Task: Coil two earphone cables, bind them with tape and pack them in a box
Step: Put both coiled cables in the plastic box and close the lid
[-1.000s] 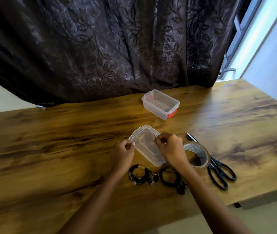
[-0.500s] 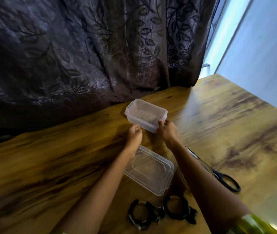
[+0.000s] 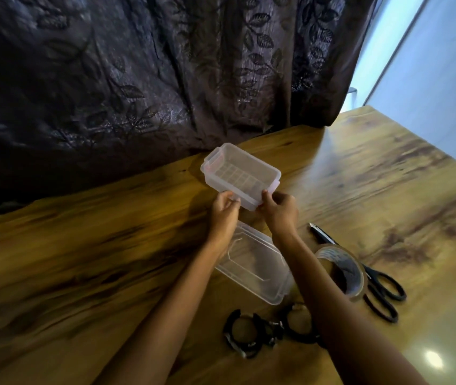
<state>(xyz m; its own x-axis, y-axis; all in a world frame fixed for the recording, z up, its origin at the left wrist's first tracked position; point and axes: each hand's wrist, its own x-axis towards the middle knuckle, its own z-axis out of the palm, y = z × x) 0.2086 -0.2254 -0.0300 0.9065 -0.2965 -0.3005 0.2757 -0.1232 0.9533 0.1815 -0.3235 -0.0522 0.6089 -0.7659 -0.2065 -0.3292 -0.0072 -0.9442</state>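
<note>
Nearest me, two coils of black earphone cable lie side by side on the brown wood-grain table (image 3: 82, 245): the left black cable coil (image 3: 229, 320) is in full view, and the right black cable coil (image 3: 301, 339) is partly under my right forearm. They touch or nearly touch. There are pale bits on them, too blurred to tell what. Just beyond them the clear flat plastic lid (image 3: 251, 269) lies flat on the table between my forearms. To its right is a roll of brownish clear packing tape (image 3: 346, 269), propped on edge. Marks on its inner face are too blurred to read. The black-handled scissors (image 3: 373, 279) lie behind and beside the roll, with the handles toward me and the blade tips pointing away. Farther out, my left hand (image 3: 224, 215) and right hand (image 3: 279, 211) both hold the clear rectangular plastic box (image 3: 240, 176) by its near long wall. Fingers and thumbs pinch the rim, left hand at the left end and right hand at the right end. The box is open, with nothing in it, and tipped a bit toward me. It has a moulded grid on the bottom and pinkish latches at both short ends. I can't tell whether it's lifted or resting on the table. Behind the table are a dark leaf-pattern curtain (image 3: 138, 79) and, at far right, a pale wall (image 3: 429, 79).
</note>
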